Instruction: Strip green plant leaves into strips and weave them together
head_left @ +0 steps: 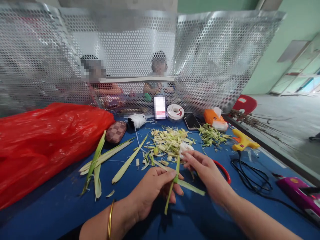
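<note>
My left hand (pixel 157 186) pinches a small piece of folded green leaf strips (pixel 176 180), whose ends stick out up, down and to the right. Just above and right of it, my right hand (pixel 202 166) has its fingertips on a crumpled white tissue (pixel 186 150) beside a heap of cut leaf scraps (pixel 170 140). Red scissor handles (pixel 226 171) show partly behind my right wrist. Long pale green leaves (pixel 130 161) lie to the left on the blue table (pixel 65 213).
A red plastic bag (pixel 50 143) covers the left side. At the back are white string (pixel 137 120), a ribbon roll (pixel 175 112), a phone (pixel 191 121) and a tissue pack (pixel 215 119). A yellow glue gun (pixel 245 141) and black cable lie right. People sit beyond the perforated screen.
</note>
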Motion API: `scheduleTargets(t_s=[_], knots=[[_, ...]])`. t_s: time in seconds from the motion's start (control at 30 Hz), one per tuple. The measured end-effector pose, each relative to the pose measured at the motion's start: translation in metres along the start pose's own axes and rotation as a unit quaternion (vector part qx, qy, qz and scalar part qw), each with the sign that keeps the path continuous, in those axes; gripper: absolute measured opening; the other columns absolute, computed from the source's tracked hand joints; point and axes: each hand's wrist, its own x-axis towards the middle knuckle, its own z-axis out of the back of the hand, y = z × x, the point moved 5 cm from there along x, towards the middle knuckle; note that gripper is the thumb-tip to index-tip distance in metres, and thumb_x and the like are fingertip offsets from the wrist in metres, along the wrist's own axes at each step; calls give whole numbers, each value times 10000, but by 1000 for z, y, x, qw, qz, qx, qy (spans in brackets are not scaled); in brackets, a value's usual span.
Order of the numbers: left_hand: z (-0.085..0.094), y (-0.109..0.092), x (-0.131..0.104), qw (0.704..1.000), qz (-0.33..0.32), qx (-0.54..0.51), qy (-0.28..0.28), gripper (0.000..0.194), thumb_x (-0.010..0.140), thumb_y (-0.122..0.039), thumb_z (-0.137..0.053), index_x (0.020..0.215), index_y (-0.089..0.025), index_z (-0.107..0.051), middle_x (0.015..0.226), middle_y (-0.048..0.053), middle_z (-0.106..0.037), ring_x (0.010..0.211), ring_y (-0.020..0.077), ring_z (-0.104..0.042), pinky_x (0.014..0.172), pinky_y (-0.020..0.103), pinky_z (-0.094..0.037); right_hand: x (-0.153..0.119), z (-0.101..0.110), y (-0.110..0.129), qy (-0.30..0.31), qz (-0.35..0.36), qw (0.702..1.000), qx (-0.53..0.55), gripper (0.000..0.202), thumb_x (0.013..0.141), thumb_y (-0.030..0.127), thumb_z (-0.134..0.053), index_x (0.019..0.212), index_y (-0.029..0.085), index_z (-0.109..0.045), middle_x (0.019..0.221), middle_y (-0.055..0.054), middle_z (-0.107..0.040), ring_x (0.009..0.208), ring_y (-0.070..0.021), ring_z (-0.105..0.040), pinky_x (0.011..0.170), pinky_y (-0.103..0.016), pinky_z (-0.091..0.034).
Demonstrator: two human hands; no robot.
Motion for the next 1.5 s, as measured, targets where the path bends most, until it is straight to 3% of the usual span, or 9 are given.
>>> scheduleTargets(t_s=[0.1, 0.17, 0.3, 0.43, 0.83, 1.03, 1.27, 1.4, 1.5], knots=[[-3, 0, -1, 1000, -5, -10, 29, 353, 815, -471, -574, 834, -129, -656, 636, 36, -673, 437, 74, -537, 496, 192, -389, -8, -16, -10, 119, -99, 984, 94, 305, 760, 436, -713, 731, 146, -625, 623, 15, -573, 571, -98, -511, 577, -227, -396], [-6, 1, -2, 999, -5, 5, 49, 288, 783, -418, -632, 818, -133, -646, 640, 25, -669, 445, 71, -543, 503, 190, -401, -14, -21, -11, 140, -122, 974, 129, 307, 734, 418, -737, 678, 152, -595, 565, 28, -553, 523, -94, -494, 539, -229, -375], [-8, 3, -2, 997, -2, 39, 60, 180, 692, -272, -722, 762, -133, -631, 627, 12, -668, 454, 71, -549, 519, 195, -437, -14, -18, -4, 110, -91, 986, 85, 319, 692, 420, -752, 613, 161, -583, 541, 27, -552, 514, -107, -481, 541, -252, -367], [-6, 8, 1, 998, -1, 45, 47, 210, 677, -303, -738, 737, -132, -630, 599, 16, -672, 457, 90, -570, 501, 205, -452, -7, -10, 3, 77, -36, 996, 20, 292, 706, 379, -726, 573, 160, -585, 558, 28, -535, 566, -107, -460, 592, -256, -357], [-9, 0, 1, 994, -48, 86, 38, 223, 675, -321, -746, 602, -138, -642, 514, 7, -625, 471, 105, -564, 498, 215, -452, -6, -8, 2, 50, 8, 999, -19, 269, 729, 358, -670, 571, 174, -554, 557, 20, -524, 562, -117, -425, 576, -272, -338], [-8, 3, 1, 995, -45, 61, 62, 206, 723, -343, -712, 715, -143, -664, 672, 41, -698, 594, 129, -628, 632, 264, -508, -3, -6, 3, 40, 28, 998, -44, 289, 734, 372, -655, 556, 178, -537, 547, 28, -508, 558, -113, -419, 578, -268, -339], [-9, -2, -1, 985, -88, 127, 77, 195, 750, -328, -703, 682, -147, -683, 687, 57, -708, 672, 157, -646, 677, 277, -496, -3, -8, 0, 61, 19, 998, -26, 279, 714, 360, -680, 547, 177, -552, 531, 27, -516, 542, -110, -426, 558, -259, -351], [-1, -2, 2, 996, -77, 36, -11, 164, 744, -323, -711, 750, -159, -705, 711, 51, -726, 680, 160, -655, 694, 285, -499, 1, -5, -6, 22, -21, 999, 26, 255, 727, 397, -685, 636, 164, -637, 615, 0, -594, 585, -118, -496, 599, -260, -396], [7, -10, 1, 989, -111, -40, -89, 153, 741, -304, -723, 817, -172, -730, 784, 45, -740, 770, 158, -662, 774, 279, -486, -2, -5, -10, -5, -64, 995, 82, 235, 708, 392, -703, 789, 173, -682, 704, -10, -637, 613, -123, -540, 602, -251, -420]])
